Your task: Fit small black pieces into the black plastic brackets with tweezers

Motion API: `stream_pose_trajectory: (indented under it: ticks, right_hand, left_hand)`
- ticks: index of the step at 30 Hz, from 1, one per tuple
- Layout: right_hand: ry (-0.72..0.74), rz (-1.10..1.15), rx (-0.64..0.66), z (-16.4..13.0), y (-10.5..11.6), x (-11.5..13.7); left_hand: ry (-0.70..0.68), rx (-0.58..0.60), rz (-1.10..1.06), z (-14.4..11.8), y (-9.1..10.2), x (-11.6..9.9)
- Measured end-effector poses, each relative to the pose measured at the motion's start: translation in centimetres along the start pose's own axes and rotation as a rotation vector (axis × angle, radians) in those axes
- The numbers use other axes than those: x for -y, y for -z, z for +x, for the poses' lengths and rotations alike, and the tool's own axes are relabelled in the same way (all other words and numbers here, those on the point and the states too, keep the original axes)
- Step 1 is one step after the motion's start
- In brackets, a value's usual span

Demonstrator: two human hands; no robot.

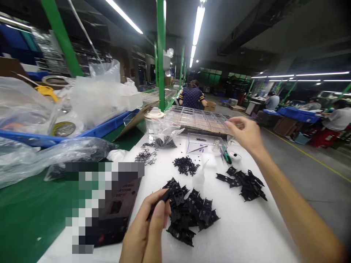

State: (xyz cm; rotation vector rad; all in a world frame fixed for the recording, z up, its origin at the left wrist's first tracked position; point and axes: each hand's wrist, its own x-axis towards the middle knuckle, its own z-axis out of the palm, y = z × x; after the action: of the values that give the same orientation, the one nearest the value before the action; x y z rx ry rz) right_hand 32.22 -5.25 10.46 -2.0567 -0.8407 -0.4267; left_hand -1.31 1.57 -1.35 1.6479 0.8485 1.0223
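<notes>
My left hand [149, 226] pinches a small black plastic part [166, 197] at the near edge of a big heap of black plastic parts [192, 215] on the white foam mat [233, 233]. My right hand [246, 133] reaches far out with fingers curled at the edge of a clear compartment tray [197, 118], holding nothing that I can make out. A second pile of black parts [244, 182] lies under my right forearm. Small black bits [186, 165] and thin black clips [145, 155] lie further back.
A clear box [204, 144] with a purple-marked piece, a plastic cup [154, 124] and a bag of parts [167, 137] stand at the mat's far end. A dark device [117, 212], plastic bags and a blue bin [109, 126] fill the left. People work at benches behind.
</notes>
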Motion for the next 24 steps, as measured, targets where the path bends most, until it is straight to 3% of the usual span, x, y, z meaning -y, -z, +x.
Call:
stream_pose_trajectory:
  ticks: [2,4,5,7,8,10,13,17,24]
  right_hand:
    - [0.071,0.087,-0.062,-1.6,1.3,2.9]
    - [0.152,0.191,0.026,-4.6,2.1,6.3]
    - [0.187,0.242,0.144,-6.4,2.3,7.9]
    - [0.286,0.316,0.552,-10.1,2.1,10.7]
    - [0.311,0.297,0.682,-11.8,1.8,11.7]
    - [0.351,0.303,0.79,-14.2,1.1,12.9]
    - [0.296,0.372,0.86,-15.7,0.1,13.0]
    - [0.199,0.434,0.886,-16.0,0.2,11.5]
    - [0.038,0.556,0.804,-18.4,1.2,7.8]
  left_hand:
    - [-0.156,-0.106,0.147,-0.5,-0.2,-0.8]
    - [-0.276,-0.191,0.203,-1.0,-0.4,-1.4]
    - [-0.305,-0.223,0.199,-1.2,-0.4,-1.7]
    - [-0.327,-0.269,0.18,-1.6,-0.5,-2.0]
    - [-0.325,-0.279,0.166,-1.8,-0.5,-2.1]
    - [-0.307,-0.291,0.123,-2.3,-0.6,-2.4]
    - [-0.251,-0.297,0.058,-3.0,-1.0,-2.8]
    - [-0.23,-0.213,0.04,-3.6,-1.9,-3.2]
    - [-0.233,-0.091,0.089,-5.2,-3.9,-4.2]
